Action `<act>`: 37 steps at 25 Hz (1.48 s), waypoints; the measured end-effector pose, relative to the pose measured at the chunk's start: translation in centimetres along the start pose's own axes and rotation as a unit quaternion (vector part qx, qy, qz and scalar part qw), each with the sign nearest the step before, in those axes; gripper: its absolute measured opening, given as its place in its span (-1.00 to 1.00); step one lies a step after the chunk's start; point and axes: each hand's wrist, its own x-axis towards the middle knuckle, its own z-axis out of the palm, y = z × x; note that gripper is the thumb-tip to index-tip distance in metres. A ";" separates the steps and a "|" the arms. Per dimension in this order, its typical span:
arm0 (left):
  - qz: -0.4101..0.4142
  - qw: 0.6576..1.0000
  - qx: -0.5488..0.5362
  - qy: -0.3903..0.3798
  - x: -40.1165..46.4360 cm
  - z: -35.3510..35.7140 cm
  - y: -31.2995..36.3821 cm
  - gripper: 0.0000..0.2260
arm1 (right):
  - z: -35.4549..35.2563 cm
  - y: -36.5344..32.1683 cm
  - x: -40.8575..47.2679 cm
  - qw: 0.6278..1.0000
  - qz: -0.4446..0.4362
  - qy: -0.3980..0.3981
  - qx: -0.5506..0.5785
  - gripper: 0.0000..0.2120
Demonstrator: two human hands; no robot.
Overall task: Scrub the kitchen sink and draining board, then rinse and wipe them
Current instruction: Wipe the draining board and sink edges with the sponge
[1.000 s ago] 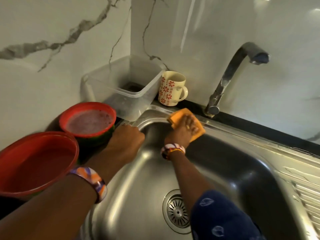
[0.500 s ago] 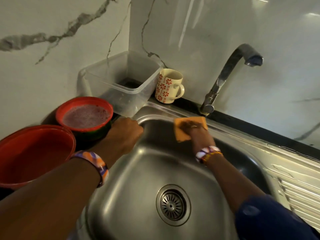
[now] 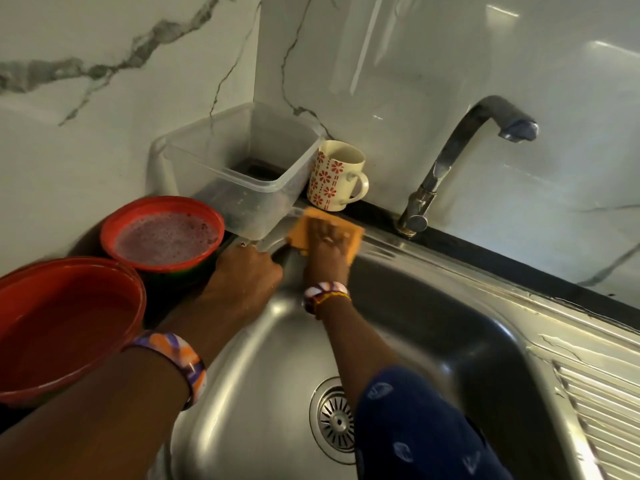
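I've got my right hand [image 3: 327, 242] flat, fingers spread, pressing the orange sponge [image 3: 304, 227] on the sink [image 3: 433, 299] rim at 11 o'clock. My left hand [image 3: 247, 270] curls over the rim beside it, bracing. Keep firm pressure, short overlapping strokes, and avoid the mug [image 3: 334, 176].

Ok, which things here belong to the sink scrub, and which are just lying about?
In the job:
sink
draining board
orange cloth under the right hand
left hand, on the sink rim

Lying about:
mug
clear tub
two red bowls
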 end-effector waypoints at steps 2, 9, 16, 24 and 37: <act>-0.019 0.999 0.005 -0.026 -0.3 -0.1 1.0 -0.77 | -0.2 0.2 2.2 0.993 -0.085 0.075 -0.004 -0.45; 0.044 0.995 -0.073 0.044 -0.6 -2.7 7.2 -0.65 | -3.3 17.8 -7.0 0.998 -0.043 0.017 -0.046 -0.42; -0.026 0.890 -0.455 0.013 0.5 -9.7 23.9 -0.63 | -9.7 33.1 -17.6 0.974 0.125 0.141 0.126 -0.61; -0.186 0.840 -0.509 -0.007 -0.9 -13.2 36.8 -0.54 | -9.6 56.5 -30.6 0.892 0.425 0.148 0.038 -0.55; -0.200 0.866 -0.453 0.073 -0.5 -12.0 38.0 -0.58 | -6.2 40.7 -21.9 0.901 0.243 0.085 0.349 -0.67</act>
